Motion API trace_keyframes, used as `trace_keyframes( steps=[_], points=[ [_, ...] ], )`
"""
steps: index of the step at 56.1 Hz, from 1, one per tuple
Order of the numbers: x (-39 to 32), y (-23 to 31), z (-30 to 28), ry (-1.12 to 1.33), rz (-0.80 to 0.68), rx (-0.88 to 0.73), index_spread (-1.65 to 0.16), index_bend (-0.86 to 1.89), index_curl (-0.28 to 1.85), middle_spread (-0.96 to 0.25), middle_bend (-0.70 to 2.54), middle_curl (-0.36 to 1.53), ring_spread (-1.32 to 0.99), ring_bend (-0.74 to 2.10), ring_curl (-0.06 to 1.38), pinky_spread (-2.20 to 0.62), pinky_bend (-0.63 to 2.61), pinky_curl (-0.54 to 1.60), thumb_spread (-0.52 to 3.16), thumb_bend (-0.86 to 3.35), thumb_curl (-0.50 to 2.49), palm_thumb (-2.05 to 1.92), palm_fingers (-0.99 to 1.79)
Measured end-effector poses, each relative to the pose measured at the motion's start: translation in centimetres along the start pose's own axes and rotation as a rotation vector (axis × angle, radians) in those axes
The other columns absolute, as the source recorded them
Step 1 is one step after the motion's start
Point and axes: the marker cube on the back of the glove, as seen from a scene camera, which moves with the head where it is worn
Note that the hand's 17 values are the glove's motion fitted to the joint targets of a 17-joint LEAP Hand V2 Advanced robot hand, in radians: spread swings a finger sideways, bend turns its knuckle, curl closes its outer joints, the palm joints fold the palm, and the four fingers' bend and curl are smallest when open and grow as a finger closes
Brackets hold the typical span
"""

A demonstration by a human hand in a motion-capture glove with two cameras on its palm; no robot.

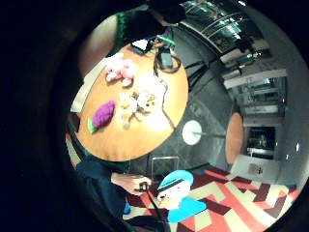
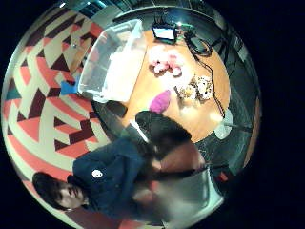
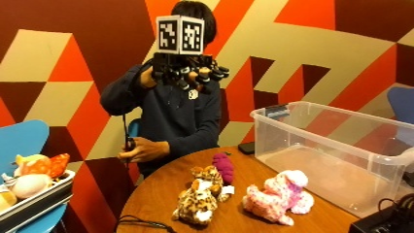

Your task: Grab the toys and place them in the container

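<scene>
Wooden and round, the worktop (image 3: pixel 162 194) carries four soft toys and a large clear plastic container (image 3: pixel 336 150). A person in a dark sweatshirt stands behind it with the gloved right hand (image 3: pixel 184 73) raised to head height, well above and apart from every toy. Its fingers (image 3: pixel 206 75) hang loosely curled and hold nothing. Far below the fingers, toward the person's edge of the worktop, lies a purple plush toy (image 3: pixel 224 166) with a green end. Just beside it sits a small tan and white plush animal (image 3: pixel 208 175), and touching that one, farther from the person, a spotted leopard plush (image 3: pixel 196 204). A pink and white plush toy (image 3: pixel 279 196) rests near the leopard, between it and the container, close to the container's wall without touching it. The container stands open-topped on the worktop's edge, to the left-hand side of the raised fingers, and nothing can be seen inside it. The person's bare left hand (image 3: pixel 144 150) is held low at the worktop's edge, curled around a small dark object. From the palm, the whole worktop appears well below the hand, with the toys spread across its middle and a black cable (image 2: pixel 209 81) running beside them.
</scene>
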Motion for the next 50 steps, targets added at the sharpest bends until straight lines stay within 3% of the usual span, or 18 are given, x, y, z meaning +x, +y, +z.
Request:
trace_keyframes(
  steps=[26, 39, 44, 50],
  points=[
    [3.7, -7.3, 16.5, -0.132, -0.029, -0.300, -0.26, 0.07, 0.15, -0.01, 0.10, 0.20, 0.00, 0.17, 0.19, 0.06, 0.86, 0.36, 1.14, -0.03, 0.25, -0.02, -0.32],
    [2.6, -6.1, 24.1, -0.196, -0.011, -0.486, -0.27, 0.09, 0.15, 0.01, 0.08, 0.18, 0.03, 0.12, 0.17, 0.09, 1.04, 0.40, 1.04, -0.05, 0.27, -0.04, -0.33],
    [3.6, -7.1, 25.4, -0.153, -0.011, -0.451, -0.28, 0.18, 0.19, 0.02, 0.07, 0.16, 0.04, 0.10, 0.15, 0.10, 1.09, 0.41, 1.05, -0.03, 0.28, -0.02, -0.28],
    [3.9, -8.0, 25.7, -0.127, -0.011, -0.344, -0.28, 0.44, 0.28, 0.01, 0.19, 0.19, 0.05, 0.09, 0.10, 0.09, 1.05, 0.40, 1.18, 0.03, 0.30, 0.10, 0.01]
  ],
)
